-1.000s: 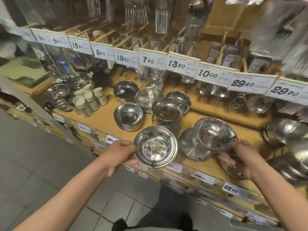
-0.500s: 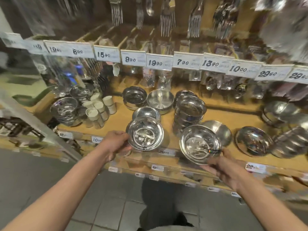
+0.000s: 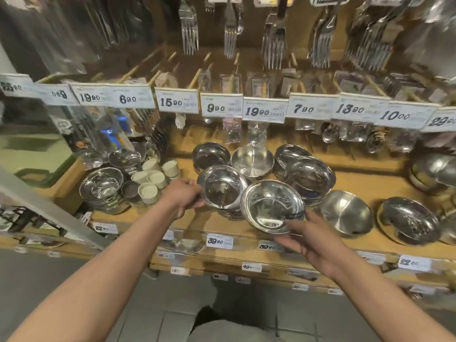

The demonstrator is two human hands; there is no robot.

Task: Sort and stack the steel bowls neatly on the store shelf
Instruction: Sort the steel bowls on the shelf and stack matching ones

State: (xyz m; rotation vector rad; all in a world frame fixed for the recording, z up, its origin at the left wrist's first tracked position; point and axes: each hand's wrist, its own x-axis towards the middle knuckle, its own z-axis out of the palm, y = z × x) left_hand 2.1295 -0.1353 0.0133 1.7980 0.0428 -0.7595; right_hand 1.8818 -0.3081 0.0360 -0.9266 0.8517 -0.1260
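Far left of wooden shelf [image 3: 345, 178]: stack of steel dishes [image 3: 102, 190], then cluster of white cups [image 3: 153, 178]. Left hand [image 3: 181, 195] gripping rim of a steel bowl [image 3: 222, 187], fingers curled round its left edge — bowl sitting atop a short stack [image 3: 229, 213] near shelf front. Just right, touching it, second bowl [image 3: 272, 206] tilted toward camera, pinched at lower right rim by right hand [image 3: 311, 239]. Behind: taller bowl stack [image 3: 309, 178]. Further right — matte bowl [image 3: 345, 213], shiny bowl [image 3: 410, 219]. Price tags [image 3: 220, 108] above.
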